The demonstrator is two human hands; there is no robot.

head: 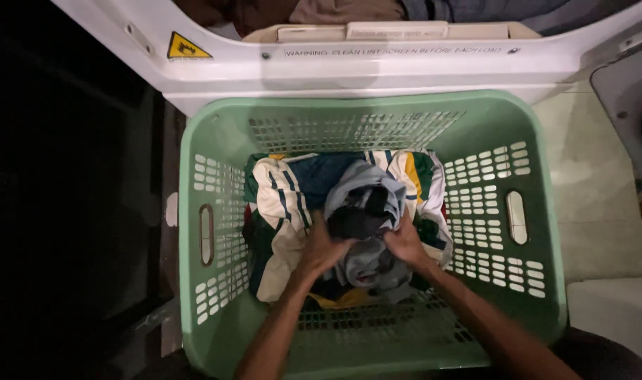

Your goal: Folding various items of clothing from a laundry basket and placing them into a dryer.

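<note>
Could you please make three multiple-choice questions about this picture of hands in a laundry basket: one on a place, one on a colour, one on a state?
1. Where is the basket standing?
A. Right in front of the open white dryer
B. On top of a bed
C. Inside a sink

2. What colour is the basket?
A. Red
B. Pale green
C. Black

3. What are the left hand and the right hand doing?
A. Resting on the basket handles
B. Hanging free above the basket
C. Gripping the grey and dark clothes on top of the pile

Answers:
1. A, as the basket's far rim sits just under the dryer's open door.
2. B, as its slotted walls are pale green all round.
3. C, as both hands close on the bundle lying over the striped shirt.
</note>
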